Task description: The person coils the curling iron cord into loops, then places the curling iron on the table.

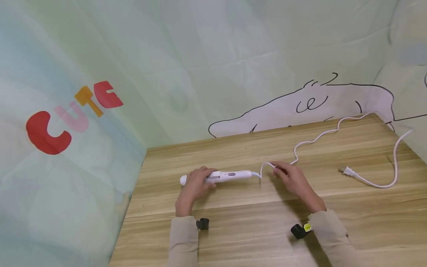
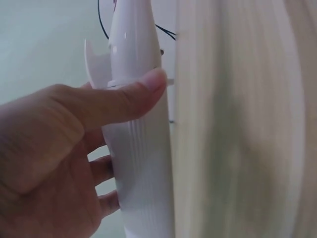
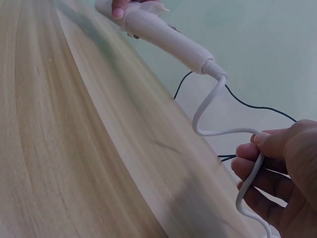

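A white curling iron (image 1: 235,175) with a small grey oval panel on its handle is held over the wooden table. My left hand (image 1: 197,182) grips its barrel, thumb across the front and fingers behind. In the left wrist view the ridged barrel (image 2: 143,163) and a lever (image 2: 96,64) sticking out beside it show close up. From the handle's end runs a white cord (image 3: 208,106). Some way along it, my right hand (image 1: 293,180) pinches the cord between thumb and forefinger, while the other fingers curl loosely near it in the right wrist view.
Beyond my right hand the cord trails to the table's far right corner and loops back. Its plug (image 1: 349,171) lies on the right of the wooden table (image 1: 250,230). A printed cloth backdrop (image 1: 186,74) stands behind and to the left.
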The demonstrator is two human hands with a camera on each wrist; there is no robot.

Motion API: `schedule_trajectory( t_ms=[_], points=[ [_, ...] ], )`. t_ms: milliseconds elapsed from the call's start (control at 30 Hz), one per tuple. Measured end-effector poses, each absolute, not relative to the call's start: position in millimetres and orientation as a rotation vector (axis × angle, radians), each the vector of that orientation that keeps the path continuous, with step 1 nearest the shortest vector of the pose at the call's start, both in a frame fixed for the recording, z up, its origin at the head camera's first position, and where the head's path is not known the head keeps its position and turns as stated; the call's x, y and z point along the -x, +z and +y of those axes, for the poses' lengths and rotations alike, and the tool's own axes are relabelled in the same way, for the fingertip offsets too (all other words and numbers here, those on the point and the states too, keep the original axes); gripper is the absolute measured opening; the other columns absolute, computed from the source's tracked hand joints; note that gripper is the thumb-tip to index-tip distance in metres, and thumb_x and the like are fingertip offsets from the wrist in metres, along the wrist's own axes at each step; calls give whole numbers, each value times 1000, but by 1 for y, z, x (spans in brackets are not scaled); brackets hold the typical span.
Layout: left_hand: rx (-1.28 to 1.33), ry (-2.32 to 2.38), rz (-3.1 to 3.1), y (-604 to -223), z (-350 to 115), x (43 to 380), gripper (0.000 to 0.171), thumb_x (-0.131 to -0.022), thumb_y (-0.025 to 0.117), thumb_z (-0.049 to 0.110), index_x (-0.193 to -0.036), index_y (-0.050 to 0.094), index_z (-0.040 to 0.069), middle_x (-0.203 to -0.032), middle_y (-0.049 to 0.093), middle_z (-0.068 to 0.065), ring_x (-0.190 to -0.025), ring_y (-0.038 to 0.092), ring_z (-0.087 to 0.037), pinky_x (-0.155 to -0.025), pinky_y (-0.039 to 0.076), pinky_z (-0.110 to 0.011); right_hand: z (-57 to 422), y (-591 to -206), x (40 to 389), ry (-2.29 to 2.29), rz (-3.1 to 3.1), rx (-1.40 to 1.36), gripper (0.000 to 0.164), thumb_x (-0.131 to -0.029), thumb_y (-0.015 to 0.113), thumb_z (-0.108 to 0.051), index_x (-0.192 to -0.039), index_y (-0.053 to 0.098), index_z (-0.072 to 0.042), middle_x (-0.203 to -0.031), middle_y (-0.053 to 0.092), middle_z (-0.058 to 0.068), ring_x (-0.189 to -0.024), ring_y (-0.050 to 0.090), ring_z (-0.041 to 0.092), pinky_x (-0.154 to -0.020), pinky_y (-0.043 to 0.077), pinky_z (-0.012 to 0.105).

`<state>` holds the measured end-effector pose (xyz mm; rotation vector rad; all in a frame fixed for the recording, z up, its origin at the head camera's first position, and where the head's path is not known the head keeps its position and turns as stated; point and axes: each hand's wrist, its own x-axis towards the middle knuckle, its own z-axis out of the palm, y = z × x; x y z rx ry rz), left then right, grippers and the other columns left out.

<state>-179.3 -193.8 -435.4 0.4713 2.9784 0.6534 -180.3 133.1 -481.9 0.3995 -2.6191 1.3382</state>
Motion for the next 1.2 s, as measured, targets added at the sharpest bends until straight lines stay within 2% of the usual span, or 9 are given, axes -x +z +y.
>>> schedule_trajectory(
  t_ms=[233, 433, 633, 767, 1000, 1200],
  points=[
    [-606, 579, 2917, -421, -183, 177, 45, -79, 77, 21, -121, 64, 19, -109, 63, -4, -101, 56, -25, -94, 38, -49, 128, -474, 183, 1329, -2673, -474, 24, -94, 57, -7, -116, 66, -1, -81, 68, 3, -73, 60, 11, -61, 45, 22],
    [-713, 472, 2875, -414, -176, 173, 45, -79, 77, 23, -122, 63, 18, -105, 63, -4, -94, 55, -23, -84, 41, -41, 123, -465, 184, 1283, -2713, -524, 21, -94, 57, -6, -112, 67, -1, -77, 64, 1, -69, 54, 10, -61, 42, 25],
    [-717, 382, 2813, -407, -166, 170, 47, -81, 76, 29, -124, 62, 17, -103, 63, -4, -92, 55, -22, -82, 43, -39, 115, -455, 182, 1251, -2762, -542, 21, -95, 56, -8, -111, 67, -2, -77, 63, 1, -69, 53, 11, -63, 44, 27],
    [-699, 330, 2792, -405, -160, 170, 45, -80, 76, 32, -121, 63, 18, -96, 62, -2, -85, 54, -18, -76, 43, -36, 111, -449, 179, 1215, -2778, -564, 21, -95, 56, -8, -111, 67, -2, -78, 64, 1, -70, 54, 10, -64, 44, 28],
    [-618, 401, 2754, -407, -155, 172, 27, -80, 75, 33, -99, 62, 17, -76, 54, 2, -69, 47, -14, -63, 38, -30, 104, -440, 171, 1240, -2788, -545, 21, -95, 55, -7, -111, 67, -1, -81, 64, 1, -70, 54, 10, -60, 45, 24],
    [-561, 523, 2739, -409, -159, 174, 30, -86, 67, 33, -107, 58, 12, -83, 55, 0, -73, 49, -15, -66, 41, -32, 101, -437, 166, 1452, -2784, -532, 21, -96, 54, -8, -113, 64, 0, -82, 65, 8, -68, 56, 12, -54, 45, 23]
  ],
)
